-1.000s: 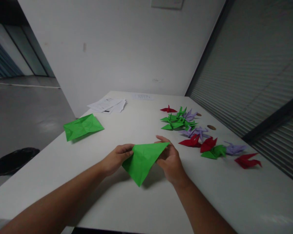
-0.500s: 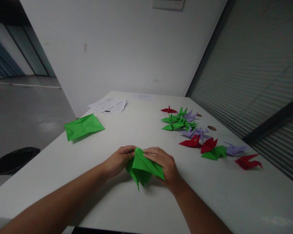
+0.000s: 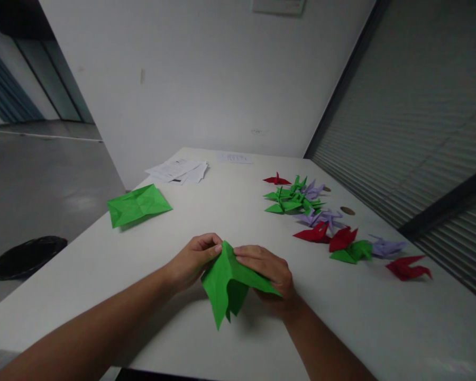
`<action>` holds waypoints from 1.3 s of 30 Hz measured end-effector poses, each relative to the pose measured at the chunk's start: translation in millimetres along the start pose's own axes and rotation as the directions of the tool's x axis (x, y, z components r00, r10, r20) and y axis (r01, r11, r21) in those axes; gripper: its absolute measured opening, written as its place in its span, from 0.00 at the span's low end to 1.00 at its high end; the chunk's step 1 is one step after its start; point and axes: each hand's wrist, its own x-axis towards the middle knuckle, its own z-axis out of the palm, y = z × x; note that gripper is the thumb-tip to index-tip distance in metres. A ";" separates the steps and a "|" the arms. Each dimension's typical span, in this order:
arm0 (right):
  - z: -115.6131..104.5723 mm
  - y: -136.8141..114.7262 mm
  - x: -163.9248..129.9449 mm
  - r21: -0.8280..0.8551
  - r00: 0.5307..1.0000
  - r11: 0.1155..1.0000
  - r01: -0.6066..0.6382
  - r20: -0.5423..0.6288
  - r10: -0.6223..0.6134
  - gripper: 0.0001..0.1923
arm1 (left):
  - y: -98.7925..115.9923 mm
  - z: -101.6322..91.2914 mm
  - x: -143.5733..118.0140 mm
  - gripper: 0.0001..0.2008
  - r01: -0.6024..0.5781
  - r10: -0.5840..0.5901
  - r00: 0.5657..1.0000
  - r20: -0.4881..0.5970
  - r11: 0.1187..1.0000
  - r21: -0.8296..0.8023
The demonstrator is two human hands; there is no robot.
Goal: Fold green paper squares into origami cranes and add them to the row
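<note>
A partly folded sheet of green origami paper (image 3: 223,280) is held up between my two hands above the white table (image 3: 174,338). My left hand (image 3: 192,260) pinches its top corner between thumb and fingers. On the other side, my right hand (image 3: 272,270) grips the sheet, with fingers lying over the upper face and the thumb hidden. The paper's creased flaps spread and hang downward, pointed ends toward me. Off to the left lies another creased green sheet (image 3: 138,205), apart from both hands.
Folded paper cranes in green (image 3: 289,205), red (image 3: 408,269) and purple (image 3: 386,246) line the table's right side. Printed papers (image 3: 176,170) lie at the back left. A black-lined bin (image 3: 27,257) stands on the floor left of the table; window blinds (image 3: 412,116) border the right.
The green paper between my hands has opened wider, its front flap now hanging lower and its right flap reaching further right. My hands keep their hold. The view has shifted slightly.
</note>
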 end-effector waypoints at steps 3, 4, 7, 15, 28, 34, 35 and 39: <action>1.9 1.5 -0.1 0.052 0.994 0.997 -0.057 -0.095 0.062 0.14 | 1.9 0.7 -3.2 0.16 -0.023 0.022 1.000 0.011 0.999 0.042; 2.2 2.6 -0.3 0.060 0.986 0.995 -0.084 -0.136 0.091 0.13 | 2.3 1.0 -4.1 0.16 -0.023 0.023 1.000 0.010 0.998 0.059; 1.7 5.9 -1.1 0.081 0.965 0.988 -0.132 -0.217 0.147 0.13 | 2.9 1.6 -6.2 0.16 -0.044 0.048 0.999 -0.023 0.989 0.144; -3.1 1.9 -0.7 -0.064 1.000 0.998 0.007 -0.003 -0.007 0.21 | 1.7 -2.7 -4.1 0.15 -0.122 0.127 0.992 0.005 0.945 0.304; 2.6 -4.3 3.9 -0.319 0.965 0.925 0.206 0.226 -0.137 0.25 | 0.0 -1.2 -5.2 0.13 -0.143 0.140 0.990 0.030 0.965 0.221; 7.9 -5.1 3.6 -0.337 0.956 0.916 0.217 0.262 -0.130 0.30 | -0.4 5.4 -5.0 0.13 -0.097 0.099 0.995 -0.025 0.994 0.054; 8.8 -5.4 3.7 -0.340 0.955 0.916 0.214 0.269 -0.123 0.31 | -0.1 6.1 -5.1 0.13 -0.089 0.090 0.996 -0.029 0.995 0.034; 12.8 -5.9 3.9 -0.397 0.946 0.898 0.189 0.319 -0.058 0.38 | 2.4 8.1 -5.4 0.14 -0.075 0.075 0.996 -0.045 0.997 0.017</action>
